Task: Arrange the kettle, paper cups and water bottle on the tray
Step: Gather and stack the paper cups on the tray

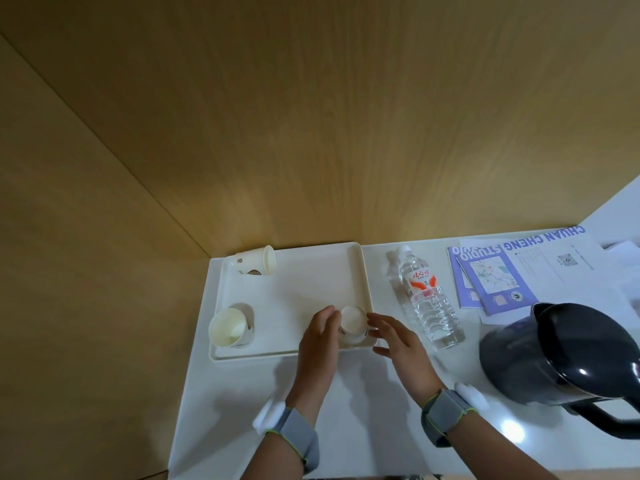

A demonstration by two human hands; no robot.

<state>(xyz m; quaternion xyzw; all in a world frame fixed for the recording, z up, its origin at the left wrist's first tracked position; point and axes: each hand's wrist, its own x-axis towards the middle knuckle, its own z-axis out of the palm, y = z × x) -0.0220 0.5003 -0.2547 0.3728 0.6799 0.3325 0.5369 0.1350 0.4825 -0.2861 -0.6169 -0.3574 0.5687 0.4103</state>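
Head view: cream tray point(294, 271) at left of white worktop point(346, 410). At near-right corner of tray, upright paper cup point(353, 322), gripped on one side by curled fingers point(329, 315) of left hand point(320, 336). Right hand point(398, 341) just beside other side, fingers point(381, 322) spread and straight. Second cup point(230, 325) in near-left corner; third cup point(256, 260) on its side at far-left corner. Water bottle point(427, 299) lying on worktop just right of tray. Dark kettle point(561, 355) farther right, off tray, near leaflets point(491, 275).
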